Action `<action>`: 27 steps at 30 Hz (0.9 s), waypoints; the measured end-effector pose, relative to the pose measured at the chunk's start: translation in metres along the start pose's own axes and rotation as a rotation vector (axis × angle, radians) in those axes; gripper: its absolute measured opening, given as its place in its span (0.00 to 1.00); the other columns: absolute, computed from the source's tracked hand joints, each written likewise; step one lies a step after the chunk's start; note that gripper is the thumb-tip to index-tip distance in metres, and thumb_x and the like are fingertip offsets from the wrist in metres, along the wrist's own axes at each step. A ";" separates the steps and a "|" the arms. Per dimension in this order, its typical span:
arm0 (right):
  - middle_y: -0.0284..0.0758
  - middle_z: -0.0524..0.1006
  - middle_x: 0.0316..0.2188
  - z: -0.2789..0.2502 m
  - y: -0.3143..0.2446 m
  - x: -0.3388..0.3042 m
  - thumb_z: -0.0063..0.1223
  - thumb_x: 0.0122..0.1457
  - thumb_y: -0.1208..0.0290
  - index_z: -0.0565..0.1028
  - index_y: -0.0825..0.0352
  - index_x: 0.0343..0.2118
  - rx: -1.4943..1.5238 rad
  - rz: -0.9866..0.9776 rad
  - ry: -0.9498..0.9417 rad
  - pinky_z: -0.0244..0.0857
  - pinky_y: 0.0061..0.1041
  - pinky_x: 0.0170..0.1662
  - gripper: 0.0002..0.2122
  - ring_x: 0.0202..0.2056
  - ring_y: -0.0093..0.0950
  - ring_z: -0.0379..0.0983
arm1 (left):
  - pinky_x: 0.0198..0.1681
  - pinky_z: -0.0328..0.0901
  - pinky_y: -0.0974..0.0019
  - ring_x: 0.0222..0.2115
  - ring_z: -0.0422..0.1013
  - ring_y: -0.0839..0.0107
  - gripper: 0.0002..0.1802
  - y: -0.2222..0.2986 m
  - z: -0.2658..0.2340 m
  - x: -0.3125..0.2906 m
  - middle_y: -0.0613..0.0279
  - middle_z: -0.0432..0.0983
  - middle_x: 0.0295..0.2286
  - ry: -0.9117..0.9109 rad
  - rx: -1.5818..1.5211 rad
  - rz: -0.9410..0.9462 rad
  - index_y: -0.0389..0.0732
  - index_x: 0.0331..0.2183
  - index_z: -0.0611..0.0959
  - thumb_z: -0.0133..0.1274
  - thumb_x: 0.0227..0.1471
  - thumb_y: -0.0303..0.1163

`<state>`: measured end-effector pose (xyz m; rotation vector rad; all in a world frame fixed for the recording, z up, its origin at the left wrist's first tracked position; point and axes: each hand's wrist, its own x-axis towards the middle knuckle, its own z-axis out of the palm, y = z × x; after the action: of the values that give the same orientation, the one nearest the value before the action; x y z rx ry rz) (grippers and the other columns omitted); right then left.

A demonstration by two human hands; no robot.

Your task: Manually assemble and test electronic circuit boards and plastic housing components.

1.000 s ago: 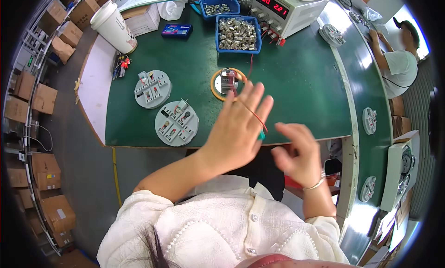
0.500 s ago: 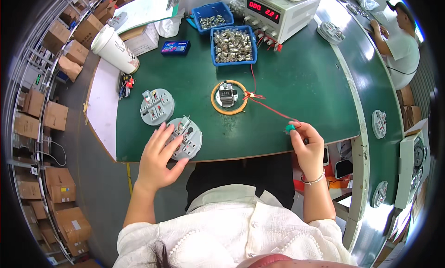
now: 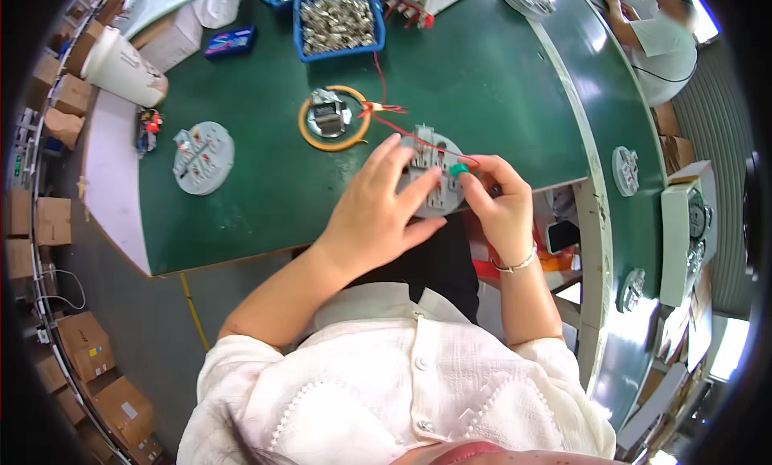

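My left hand lies with spread fingers over a round grey plate that carries small metal terminals, close to the table's near edge. Its fingers hide part of the plate. Between the thumb and fingers of my right hand is a small green clip, held at the plate's right side. A thin red wire leads from the clip to a knot beside an orange-brown ring. Inside that ring sits a small metal counter. Whether the clip touches the plate, I cannot tell.
Another grey plate rests at the left on the green table. Farther back are a blue bin of small metal parts, a dark blue box and a tall white cup. A person sits beyond the right-hand bench.
My left hand has slid the grey plate rightward, from beside the other plate to my right hand. The green clip stays in my right hand. The whole view has shifted.
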<state>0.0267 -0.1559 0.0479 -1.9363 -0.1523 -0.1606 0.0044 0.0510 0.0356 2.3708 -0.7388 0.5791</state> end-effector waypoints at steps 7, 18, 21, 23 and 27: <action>0.28 0.79 0.33 0.007 -0.005 0.005 0.61 0.56 0.83 0.83 0.68 0.42 -0.175 -0.157 -0.007 0.61 0.15 0.29 0.11 0.25 0.14 0.66 | 0.58 0.69 0.52 0.60 0.66 0.46 0.38 -0.007 0.003 -0.009 0.48 0.68 0.54 -0.032 -0.154 -0.078 0.36 0.53 0.76 0.74 0.42 0.40; 0.32 0.80 0.35 -0.001 -0.015 0.013 0.62 0.54 0.82 0.83 0.67 0.42 -0.366 -0.387 -0.184 0.66 0.19 0.27 0.12 0.24 0.18 0.71 | 0.61 0.68 0.54 0.62 0.66 0.48 0.46 -0.009 0.006 -0.013 0.49 0.69 0.55 -0.035 -0.180 -0.082 0.35 0.57 0.71 0.75 0.40 0.38; 0.34 0.80 0.35 0.009 -0.020 0.012 0.63 0.53 0.82 0.83 0.67 0.42 -0.245 -0.299 -0.133 0.67 0.21 0.27 0.12 0.23 0.20 0.71 | 0.61 0.67 0.54 0.62 0.65 0.48 0.50 -0.008 0.005 -0.011 0.48 0.69 0.57 -0.027 -0.207 -0.109 0.35 0.61 0.67 0.75 0.41 0.38; 0.34 0.81 0.35 0.015 -0.017 0.015 0.63 0.53 0.81 0.83 0.66 0.41 -0.284 -0.322 -0.131 0.69 0.22 0.28 0.12 0.24 0.24 0.74 | 0.62 0.67 0.54 0.63 0.65 0.48 0.55 -0.006 0.003 -0.009 0.47 0.68 0.59 -0.011 -0.207 -0.131 0.35 0.65 0.63 0.75 0.42 0.38; 0.35 0.81 0.34 0.023 -0.015 0.016 0.64 0.52 0.79 0.83 0.64 0.40 -0.391 -0.389 -0.127 0.72 0.26 0.29 0.11 0.26 0.30 0.78 | 0.63 0.66 0.55 0.63 0.65 0.49 0.59 -0.007 0.003 -0.008 0.46 0.67 0.61 -0.038 -0.240 -0.134 0.35 0.68 0.58 0.74 0.43 0.38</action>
<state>0.0405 -0.1290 0.0564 -2.2890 -0.6225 -0.3456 0.0027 0.0567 0.0263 2.1928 -0.6229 0.3678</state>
